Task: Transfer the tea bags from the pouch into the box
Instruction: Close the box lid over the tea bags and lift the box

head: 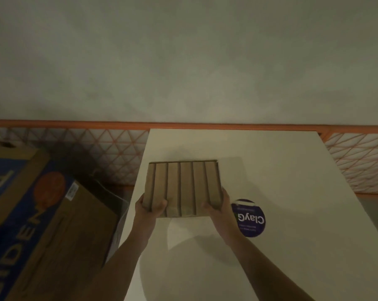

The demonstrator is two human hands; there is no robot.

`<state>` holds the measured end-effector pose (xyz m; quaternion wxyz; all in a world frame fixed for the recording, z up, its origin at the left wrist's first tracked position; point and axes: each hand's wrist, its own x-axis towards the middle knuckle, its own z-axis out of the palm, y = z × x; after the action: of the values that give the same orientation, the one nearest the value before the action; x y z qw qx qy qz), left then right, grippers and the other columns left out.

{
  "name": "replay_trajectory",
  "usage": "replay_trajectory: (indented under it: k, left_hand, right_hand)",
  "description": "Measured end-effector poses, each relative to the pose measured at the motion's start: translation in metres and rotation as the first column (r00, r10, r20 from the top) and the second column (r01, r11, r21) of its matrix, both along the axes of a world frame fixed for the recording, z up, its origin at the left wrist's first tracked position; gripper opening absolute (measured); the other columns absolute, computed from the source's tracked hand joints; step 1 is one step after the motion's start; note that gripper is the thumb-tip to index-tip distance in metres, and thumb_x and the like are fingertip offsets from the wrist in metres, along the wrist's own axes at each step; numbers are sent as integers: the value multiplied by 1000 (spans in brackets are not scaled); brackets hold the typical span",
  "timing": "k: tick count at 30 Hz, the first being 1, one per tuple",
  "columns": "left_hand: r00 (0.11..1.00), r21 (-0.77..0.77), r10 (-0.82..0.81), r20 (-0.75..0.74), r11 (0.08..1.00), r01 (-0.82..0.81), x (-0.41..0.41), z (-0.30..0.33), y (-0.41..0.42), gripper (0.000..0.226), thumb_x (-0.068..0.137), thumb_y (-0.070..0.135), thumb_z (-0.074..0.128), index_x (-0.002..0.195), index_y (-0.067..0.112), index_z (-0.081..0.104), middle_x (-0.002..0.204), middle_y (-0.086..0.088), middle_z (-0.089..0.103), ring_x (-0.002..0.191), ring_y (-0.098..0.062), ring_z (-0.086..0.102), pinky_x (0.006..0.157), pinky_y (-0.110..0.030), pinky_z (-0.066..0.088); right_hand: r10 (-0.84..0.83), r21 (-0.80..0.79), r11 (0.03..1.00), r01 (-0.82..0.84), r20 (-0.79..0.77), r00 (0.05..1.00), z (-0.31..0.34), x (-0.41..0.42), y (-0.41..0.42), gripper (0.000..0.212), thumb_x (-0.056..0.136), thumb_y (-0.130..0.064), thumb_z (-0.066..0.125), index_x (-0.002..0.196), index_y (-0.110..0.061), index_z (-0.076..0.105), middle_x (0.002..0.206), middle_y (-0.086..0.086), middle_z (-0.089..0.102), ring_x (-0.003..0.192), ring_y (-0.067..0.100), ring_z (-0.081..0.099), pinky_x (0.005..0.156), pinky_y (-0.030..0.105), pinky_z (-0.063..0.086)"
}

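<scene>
A flat brown box (182, 187) with several lengthwise ridges or strips across its top is held above the white table (281, 170). My left hand (150, 208) grips its near left corner, thumb on top. My right hand (219, 210) grips its near right corner, thumb also on top. The box tilts slightly, its far edge toward the wall. No pouch or tea bags are visible in the head view.
A round purple sticker reading "ClayG" (250, 218) lies on the table right of my right hand. A large cardboard carton with blue print (38, 224) stands on the floor to the left. An orange-trimmed tiled wall base (75, 146) runs behind.
</scene>
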<state>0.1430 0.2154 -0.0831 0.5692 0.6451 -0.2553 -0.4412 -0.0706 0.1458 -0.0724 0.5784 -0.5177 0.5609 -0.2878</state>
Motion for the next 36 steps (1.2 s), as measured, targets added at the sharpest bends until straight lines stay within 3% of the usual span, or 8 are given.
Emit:
replay_trajectory:
  k: [2,8,13,17,22,26,32,36]
  left_hand:
    - [997,-3,-61,41,998,61,19,2,-22,83,58,39,88,130,14,54,119,-4,65,104,-12,68,80,-26,60]
    - [991,-26,-111,73,993,113,52,-13,-81,68,66,26,88,126,8,59,116,-13,70,111,-27,68,87,-36,61]
    - [979,31,-169,115,985,167,70,-31,-124,128,60,58,85,160,29,10,164,-5,28,148,-24,34,119,-54,32]
    - [943,4,-215,255,975,221,89,-31,-151,106,72,50,85,155,22,26,149,-6,48,138,-24,48,110,-54,44]
    - [931,-93,-211,298,964,248,99,-24,-174,86,70,8,80,144,16,37,127,14,63,120,-2,60,95,-23,53]
    - [920,-119,-195,339,962,247,105,-21,-194,80,65,23,78,135,30,41,117,29,61,114,6,58,90,-12,48]
    - [897,-88,-186,402,967,240,114,-19,-219,78,65,30,74,136,27,42,116,24,62,111,6,59,93,-20,48]
    - [898,-70,-159,411,976,205,119,-20,-231,76,67,29,73,136,37,43,126,3,60,121,-17,58,105,-50,47]
  right_hand:
    - [-54,0,999,54,28,998,-2,15,-17,92,71,-45,74,148,-29,27,133,-2,49,117,18,53,96,39,50]
    - [-120,-70,990,121,15,993,-11,44,-57,77,86,-39,69,149,-29,26,144,-2,44,125,18,51,104,41,46]
    - [-92,-137,987,82,-65,994,-9,60,-94,78,96,-35,56,155,-33,5,155,-3,26,122,13,42,100,31,36]
    - [-20,-141,990,2,-129,991,-7,72,-124,85,94,-39,58,155,-30,-1,156,-1,21,127,21,44,98,31,35]
    - [41,-124,991,-53,-96,995,-10,89,-160,101,86,-41,69,153,-32,-7,155,1,17,126,21,49,104,35,39]
    - [59,-116,991,-69,-88,994,-9,99,-183,100,88,-37,68,154,-30,-8,154,4,17,115,16,54,103,35,40]
    - [44,-156,984,-89,-270,962,-4,106,-204,95,90,-45,61,155,-26,-5,155,6,23,129,25,35,106,41,31]
    - [59,-126,985,-115,-379,924,-3,111,-218,93,91,-54,55,154,-29,-8,154,4,25,139,34,23,107,53,30]
